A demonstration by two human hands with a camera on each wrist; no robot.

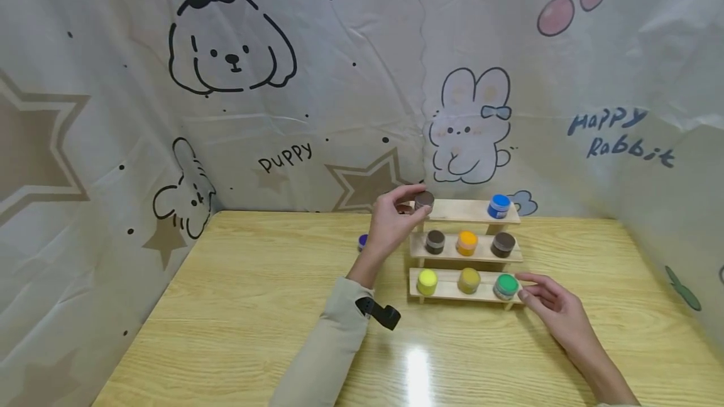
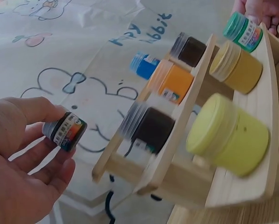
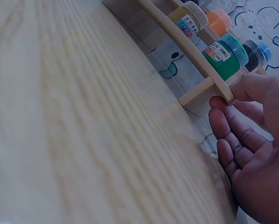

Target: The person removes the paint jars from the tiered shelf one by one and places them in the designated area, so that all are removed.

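Observation:
My left hand pinches a dark paint jar between thumb and fingers. It is at the left end of the rack's top tier; in the left wrist view the jar appears apart from the wood. With thumb and fingertips, my right hand grips the right end of the lowest tier of the stepped wooden rack. Close to that hand stands a green jar. Yellow and ochre jars share its tier. Dark, orange and another dark jar occupy the middle tier. A blue jar sits on top at right.
A purple-blue jar stands on the wooden table, left of the rack and partly hidden by my left forearm. Behind the table hangs a printed curtain, close to the rack's back.

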